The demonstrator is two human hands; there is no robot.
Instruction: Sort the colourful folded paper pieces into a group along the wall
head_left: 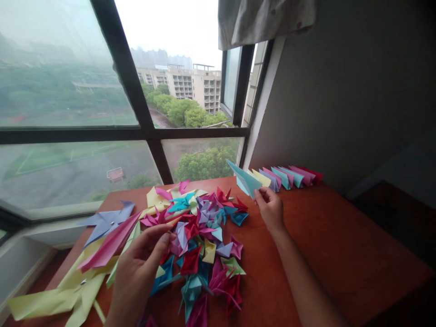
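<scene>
Our right hand (270, 209) pinches a teal folded paper plane (247, 179) at the near end of the row of planes (289, 177) on the surface (340, 254). Our left hand (136, 272), fingers closed on a pink plane (109, 245), hovers by the origami heap (200, 236) (a careless nudge could topple the row).

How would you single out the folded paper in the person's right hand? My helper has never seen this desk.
On the reddish-brown table under the window, a row of folded paper planes lines the far edge. At its left end, the right hand holds up a teal plane, the only one lifted off the table.
</scene>
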